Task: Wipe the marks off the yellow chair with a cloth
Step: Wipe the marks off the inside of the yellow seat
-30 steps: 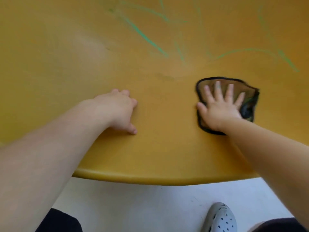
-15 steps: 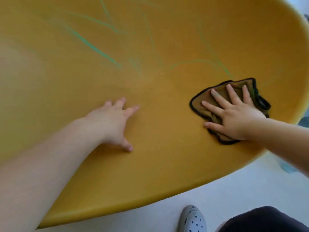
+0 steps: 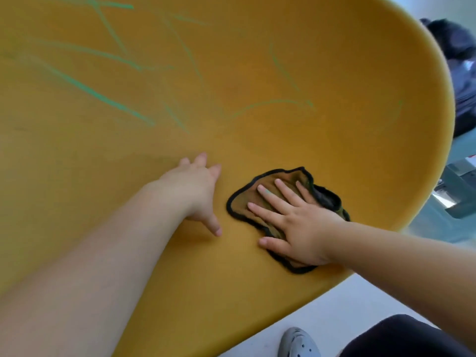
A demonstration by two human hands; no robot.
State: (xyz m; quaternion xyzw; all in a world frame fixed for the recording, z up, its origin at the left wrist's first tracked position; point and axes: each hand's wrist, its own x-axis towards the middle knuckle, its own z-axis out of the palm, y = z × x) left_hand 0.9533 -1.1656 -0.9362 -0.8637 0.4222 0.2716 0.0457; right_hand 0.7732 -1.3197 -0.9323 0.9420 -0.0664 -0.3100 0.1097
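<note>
The yellow chair point(image 3: 334, 73) fills most of the view, its curved seat streaked with green marks point(image 3: 110, 103) across the upper left and centre. A brown cloth with a black hem point(image 3: 260, 199) lies flat on the seat near the front right rim. My right hand point(image 3: 298, 225) presses on the cloth with fingers spread. My left hand point(image 3: 195, 191) rests flat on the bare seat just left of the cloth, fingers apart, holding nothing.
White floor point(image 3: 322, 313) shows below the seat's front edge, with a grey perforated shoe point(image 3: 298, 343) and a dark trouser leg point(image 3: 401, 336). A dark bag point(image 3: 461, 73) sits beyond the chair's right rim.
The view has swung left and tilted, showing the chair's right rim. My right hand and the cloth slid left, closer to my left hand, which now lies flatter on the seat.
</note>
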